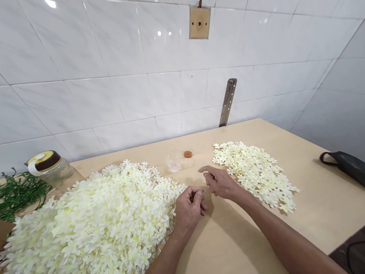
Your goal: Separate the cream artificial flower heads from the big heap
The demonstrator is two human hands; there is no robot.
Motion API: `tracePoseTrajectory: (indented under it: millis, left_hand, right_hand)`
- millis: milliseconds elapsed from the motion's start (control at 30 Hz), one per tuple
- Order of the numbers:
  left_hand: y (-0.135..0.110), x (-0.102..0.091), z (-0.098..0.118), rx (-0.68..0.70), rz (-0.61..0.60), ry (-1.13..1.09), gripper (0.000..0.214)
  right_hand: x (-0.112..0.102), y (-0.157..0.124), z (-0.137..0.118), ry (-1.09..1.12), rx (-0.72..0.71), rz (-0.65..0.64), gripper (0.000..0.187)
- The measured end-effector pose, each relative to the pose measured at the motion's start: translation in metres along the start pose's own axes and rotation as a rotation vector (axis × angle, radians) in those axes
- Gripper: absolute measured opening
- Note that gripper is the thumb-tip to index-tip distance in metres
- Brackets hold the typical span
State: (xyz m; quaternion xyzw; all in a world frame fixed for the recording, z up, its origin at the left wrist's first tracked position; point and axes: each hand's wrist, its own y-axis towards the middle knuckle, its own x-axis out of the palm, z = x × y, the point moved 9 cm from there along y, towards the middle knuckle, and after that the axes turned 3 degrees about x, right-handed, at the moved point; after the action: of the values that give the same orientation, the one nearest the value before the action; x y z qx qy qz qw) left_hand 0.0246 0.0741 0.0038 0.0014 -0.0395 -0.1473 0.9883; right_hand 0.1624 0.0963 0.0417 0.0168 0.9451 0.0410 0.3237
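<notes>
A big heap of pale yellow-white artificial flowers point(87, 233) covers the left half of the wooden table point(315, 199). My left hand point(189, 207) rests on the table at the heap's right edge, fingers curled shut; what it holds, if anything, is hidden. My right hand point(220, 181) lies just right of it, fingers bent together, with a tiny white bit at the fingertips. It touches the left edge of a smaller, flatter pile of the same flowers point(254, 172).
A clear jar with a yellow-brown lid point(52, 168) and green plastic stems point(9, 195) sit at the back left. A clear plastic piece point(175, 161) and a small orange-brown disc point(188, 154) lie mid-table. A black bag point(362, 174) hangs off the right edge. The tiled wall stands behind.
</notes>
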Motion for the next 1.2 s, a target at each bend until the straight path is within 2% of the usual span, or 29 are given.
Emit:
tracePoseTrajectory:
  millis: [267,400,500,633,867,1200]
  left_hand:
    - [0.0,0.001,0.003,-0.004,-0.034,0.045,0.028]
    - [0.002,0.003,0.001,-0.025,-0.042,0.059,0.029]
    - [0.002,0.003,-0.001,-0.037,-0.046,0.073,0.032]
    - [0.002,0.006,-0.003,-0.037,-0.065,0.098,0.03]
    - [0.002,0.004,-0.006,-0.072,-0.049,0.134,0.033]
    - [0.001,0.005,-0.004,-0.074,-0.046,0.16,0.034]
  right_hand:
    - [0.017,0.009,0.023,0.353,0.223,-0.197,0.04]
    - [0.022,0.004,0.032,0.607,0.244,-0.221,0.049]
    - [0.02,0.003,0.035,0.75,0.217,-0.212,0.047]
    - [0.02,0.004,0.037,0.807,0.206,-0.222,0.042]
    - [0.018,0.007,0.041,0.866,0.226,-0.187,0.043]
    - [0.032,0.005,0.04,0.844,0.332,-0.29,0.054]
